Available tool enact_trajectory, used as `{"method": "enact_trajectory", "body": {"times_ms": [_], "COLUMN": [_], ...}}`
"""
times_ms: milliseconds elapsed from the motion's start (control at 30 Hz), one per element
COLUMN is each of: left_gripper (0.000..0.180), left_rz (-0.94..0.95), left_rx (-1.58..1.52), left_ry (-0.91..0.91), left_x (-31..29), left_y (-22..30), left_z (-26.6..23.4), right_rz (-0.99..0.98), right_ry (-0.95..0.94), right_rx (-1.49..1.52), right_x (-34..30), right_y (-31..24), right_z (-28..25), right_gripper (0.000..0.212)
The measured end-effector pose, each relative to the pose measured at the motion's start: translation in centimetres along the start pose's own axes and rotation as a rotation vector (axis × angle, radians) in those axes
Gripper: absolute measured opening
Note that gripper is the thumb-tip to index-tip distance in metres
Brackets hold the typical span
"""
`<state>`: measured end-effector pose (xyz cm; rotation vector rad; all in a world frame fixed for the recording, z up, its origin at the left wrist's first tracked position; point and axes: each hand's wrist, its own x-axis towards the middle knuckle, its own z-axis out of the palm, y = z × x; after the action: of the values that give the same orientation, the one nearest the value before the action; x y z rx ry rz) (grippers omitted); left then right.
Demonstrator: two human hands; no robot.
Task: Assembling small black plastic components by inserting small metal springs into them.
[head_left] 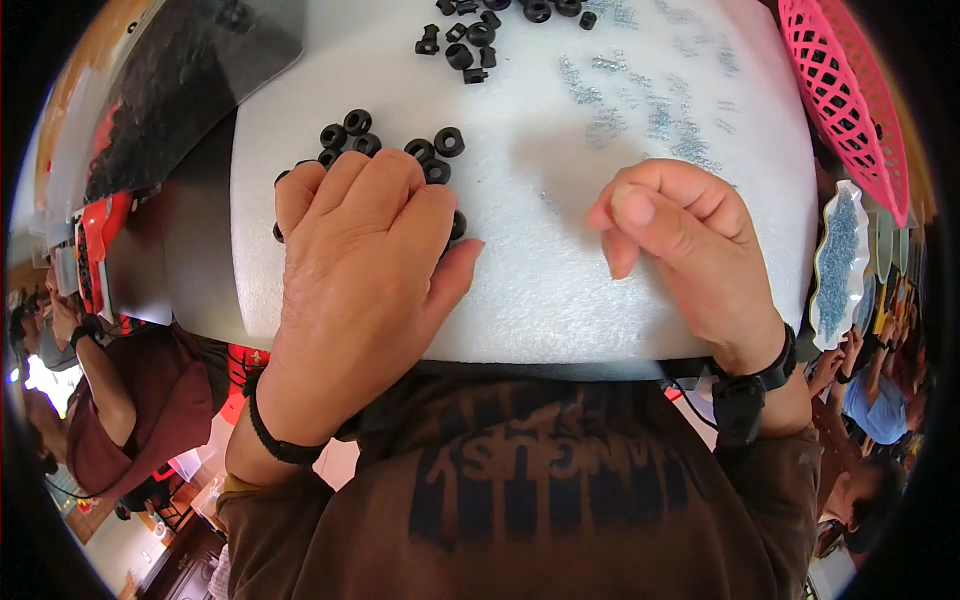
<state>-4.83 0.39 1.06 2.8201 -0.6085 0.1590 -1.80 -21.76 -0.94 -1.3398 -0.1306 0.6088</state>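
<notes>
Your left hand lies flat, palm down, over a cluster of small black rubber rings; those still showing sit at its twelve o'clock, most lying flat with holes up. Your right hand hovers curled at three o'clock from them, thumb to forefinger, perhaps pinching a tiny silver screw, too small to confirm.

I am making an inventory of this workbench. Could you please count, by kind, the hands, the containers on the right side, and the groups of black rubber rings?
Hands: 2, the left hand and the right hand
Containers: 2, pink basket and clear tray
Ring groups: 2, near group and far group
Total: 6
</notes>
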Motion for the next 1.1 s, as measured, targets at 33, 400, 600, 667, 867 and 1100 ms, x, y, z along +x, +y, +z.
{"method": "enact_trajectory", "body": {"times_ms": [33,400,600,667,867,1100], "left_gripper": [0.027,0.035,0.035,0.035,0.039,0.034], "left_rz": [0.002,0.004,0.112,0.135,0.301,0.093], "left_rx": [0.02,-0.712,-0.687,-0.622,-0.359,-0.57], "left_ry": [-0.007,0.165,0.174,0.182,0.24,0.235], "left_x": [0.2,1.5,1.9,2.0,2.6,2.2], "left_y": [0.1,2.3,2.6,2.7,3.4,3.4], "left_z": [0.1,-0.6,-0.1,0.0,-0.2,-0.1], "right_rz": [-0.003,-0.1,-0.301,-0.323,-0.168,0.008], "right_ry": [0.004,-0.153,-0.157,-0.159,-0.126,-0.13], "right_rx": [0.011,0.216,0.109,0.081,0.251,0.489], "right_x": [0.0,-1.0,-1.3,-1.1,-1.2,-1.2], "right_y": [0.0,0.0,0.1,0.1,-0.2,-0.6], "right_z": [0.1,0.2,-0.1,-0.2,-0.3,-0.5], "right_gripper": [0.023,0.029,0.03,0.03,0.027,0.024]}}
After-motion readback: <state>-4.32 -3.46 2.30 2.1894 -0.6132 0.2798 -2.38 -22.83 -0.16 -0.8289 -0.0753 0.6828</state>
